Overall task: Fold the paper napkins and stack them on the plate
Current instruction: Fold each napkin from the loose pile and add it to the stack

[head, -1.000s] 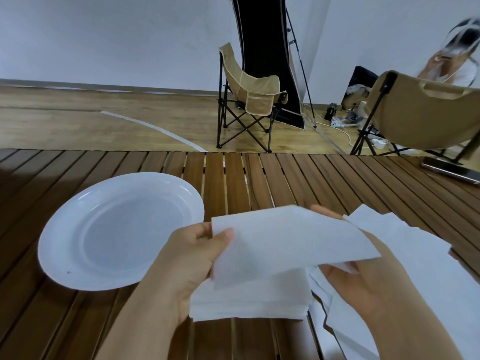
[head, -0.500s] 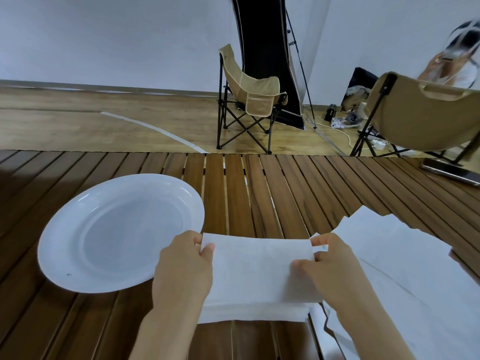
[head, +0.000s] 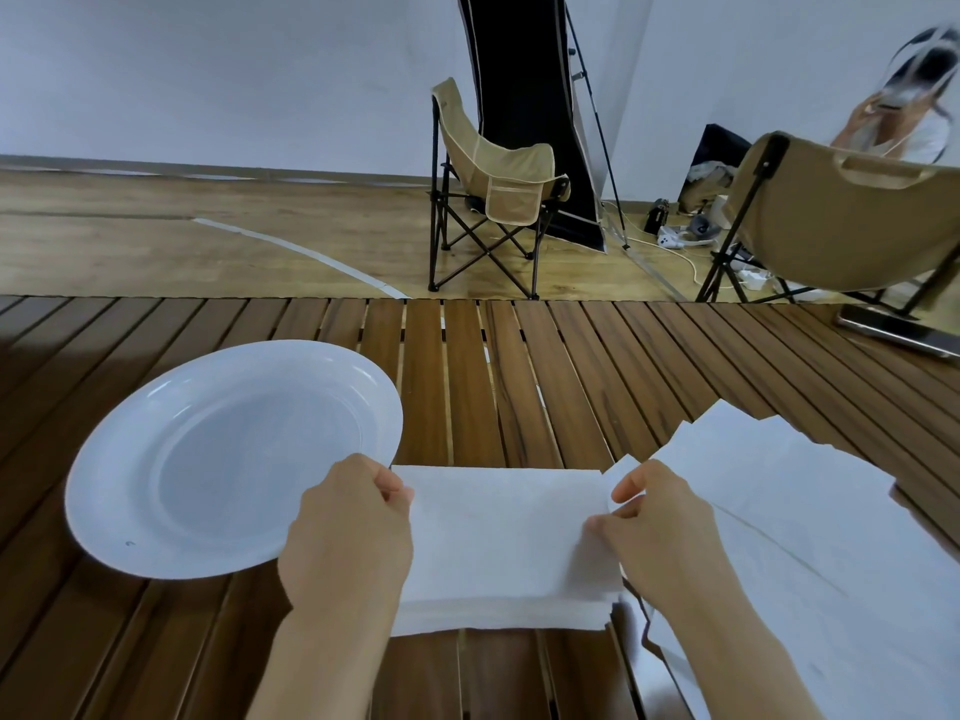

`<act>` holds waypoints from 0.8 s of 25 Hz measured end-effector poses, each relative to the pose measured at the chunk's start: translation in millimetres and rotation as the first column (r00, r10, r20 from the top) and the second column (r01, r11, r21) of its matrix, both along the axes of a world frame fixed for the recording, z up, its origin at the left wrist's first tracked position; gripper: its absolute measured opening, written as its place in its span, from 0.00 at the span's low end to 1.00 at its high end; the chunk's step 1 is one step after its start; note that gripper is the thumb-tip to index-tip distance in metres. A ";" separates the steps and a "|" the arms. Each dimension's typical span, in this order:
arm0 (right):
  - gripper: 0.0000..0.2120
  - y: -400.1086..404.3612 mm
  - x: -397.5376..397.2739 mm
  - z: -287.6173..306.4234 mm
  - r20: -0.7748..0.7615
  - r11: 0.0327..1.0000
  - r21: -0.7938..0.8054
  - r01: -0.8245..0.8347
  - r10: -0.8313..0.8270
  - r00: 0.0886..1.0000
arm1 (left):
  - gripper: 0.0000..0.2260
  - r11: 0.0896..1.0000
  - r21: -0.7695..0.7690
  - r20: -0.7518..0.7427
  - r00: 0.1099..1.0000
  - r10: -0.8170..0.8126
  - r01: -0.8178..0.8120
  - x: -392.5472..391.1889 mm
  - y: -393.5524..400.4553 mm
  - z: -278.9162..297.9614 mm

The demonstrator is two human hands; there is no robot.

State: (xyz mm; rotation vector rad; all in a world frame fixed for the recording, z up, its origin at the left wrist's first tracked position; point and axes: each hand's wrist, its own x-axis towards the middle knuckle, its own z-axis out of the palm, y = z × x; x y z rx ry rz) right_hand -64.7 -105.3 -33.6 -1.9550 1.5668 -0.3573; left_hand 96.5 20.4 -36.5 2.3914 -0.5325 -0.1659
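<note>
Both hands, left (head: 347, 532) and right (head: 655, 527), are pinching the folded napkin's (head: 501, 537) ends, likely squaring it before moving to the bare plate (head: 130, 459).

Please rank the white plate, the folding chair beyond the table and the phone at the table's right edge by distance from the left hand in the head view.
From the left hand:
1. White plate, just left, nearly touching.
2. Phone, far right on the table.
3. Folding chair, on the floor beyond the table.

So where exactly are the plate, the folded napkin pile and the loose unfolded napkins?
plate (head: 171, 423), head view, on its bare far-left rim.
folded napkin pile (head: 504, 532), head view, on the middle of its top sheet, between the hands.
unfolded napkins (head: 810, 511), head view, on the flat sheets at right.
</note>
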 end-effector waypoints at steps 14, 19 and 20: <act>0.10 -9.1 -4.5 -7.0 -0.052 0.993 0.014 -0.114 0.115 0.992 | 0.13 0.949 0.176 -0.098 0.964 -0.247 0.261 -7.5 2.4 16.3; 0.11 -20.3 -16.5 -13.0 -0.231 0.989 -0.138 -0.048 0.015 0.973 | 0.17 0.915 0.253 -0.143 0.948 -0.286 0.314 -14.3 2.6 20.8; 0.14 -21.9 -20.2 -14.2 -0.305 0.986 -0.165 -0.028 -0.024 0.952 | 0.18 0.916 0.243 -0.158 0.945 -0.287 0.319 -16.4 2.7 21.5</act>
